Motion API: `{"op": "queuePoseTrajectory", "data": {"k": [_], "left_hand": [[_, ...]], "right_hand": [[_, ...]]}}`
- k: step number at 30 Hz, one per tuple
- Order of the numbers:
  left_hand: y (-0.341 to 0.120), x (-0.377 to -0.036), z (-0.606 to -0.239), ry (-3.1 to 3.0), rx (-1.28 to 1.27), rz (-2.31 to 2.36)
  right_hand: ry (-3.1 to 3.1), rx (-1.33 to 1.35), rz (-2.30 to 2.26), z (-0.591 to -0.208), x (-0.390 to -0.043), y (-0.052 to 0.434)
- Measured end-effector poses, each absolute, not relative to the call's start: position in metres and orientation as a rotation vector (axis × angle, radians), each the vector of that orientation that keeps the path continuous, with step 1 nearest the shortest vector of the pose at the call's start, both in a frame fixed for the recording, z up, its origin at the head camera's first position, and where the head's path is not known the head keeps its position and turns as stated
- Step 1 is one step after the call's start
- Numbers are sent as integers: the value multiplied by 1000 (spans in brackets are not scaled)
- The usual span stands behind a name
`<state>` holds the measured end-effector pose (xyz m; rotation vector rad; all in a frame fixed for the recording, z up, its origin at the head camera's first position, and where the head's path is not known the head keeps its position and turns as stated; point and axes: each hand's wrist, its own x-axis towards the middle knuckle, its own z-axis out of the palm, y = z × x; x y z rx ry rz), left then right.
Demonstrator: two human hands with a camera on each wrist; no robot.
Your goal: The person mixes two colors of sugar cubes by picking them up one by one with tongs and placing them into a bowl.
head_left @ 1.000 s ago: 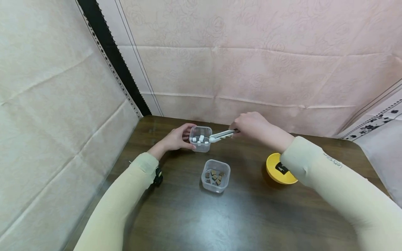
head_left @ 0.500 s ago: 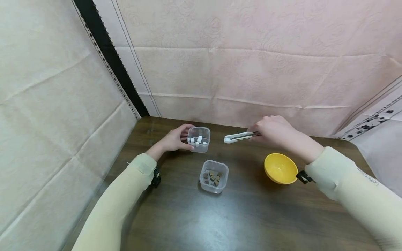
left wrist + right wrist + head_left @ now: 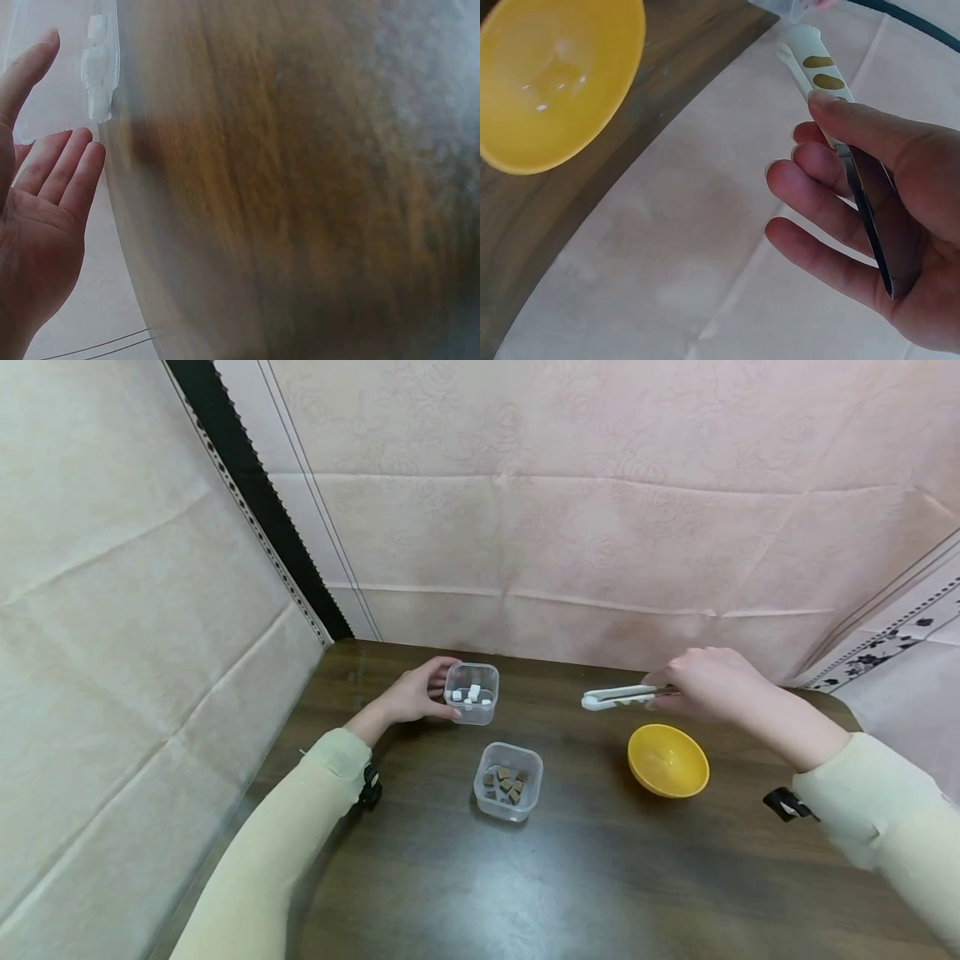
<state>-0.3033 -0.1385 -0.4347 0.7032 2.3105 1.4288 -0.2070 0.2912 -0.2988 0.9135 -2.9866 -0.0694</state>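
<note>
Dark wooden table (image 3: pixel 600 877), centre frame: right hand (image 3: pixel 708 681) pinching tongs (image 3: pixel 618 697) above yellow bowl (image 3: pixel 667 761); left hand (image 3: pixel 412 693) loosely cupping clear tub (image 3: pixel 471 693).

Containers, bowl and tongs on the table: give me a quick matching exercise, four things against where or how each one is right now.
Things:
1. tongs
2. yellow bowl
3. tub of white cubes
4. tub of brown cubes

States:
a. touched by the left hand
b. alone at mid-table, untouched
c. gripped by the right hand
d. on the table below the right hand

Pairs: 1-c, 2-d, 3-a, 4-b
</note>
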Motion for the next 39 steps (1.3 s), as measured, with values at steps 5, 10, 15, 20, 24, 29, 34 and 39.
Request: {"op": "queuePoseTrajectory", "data": {"k": [5,10,15,20,24,29,34,39], "left_hand": [[-139,-303,-435,2303,705,1444],[-139,-303,-435,2303,696,1438],[-139,-303,-434,2304,692,1433],[-139,-302,-433,2305,699,1432],[-139,-302,-433,2308,702,1428],[-139,-302,-432,2309,694,1427],[-140,-302,-432,2302,694,1420],[-140,-303,-433,2292,695,1427]], "right_hand": [[-3010,876,-106,-301,-200,308],[-3038,843,-102,-304,-193,323],[-3092,815,-93,-310,-187,337],[-3081,845,-111,-316,-182,347],[-3099,846,-112,-321,-179,352],[-3129,823,-82,-328,-177,354],[-3138,843,-66,-337,-179,354],[-3135,871,-35,-345,-183,355]]}}
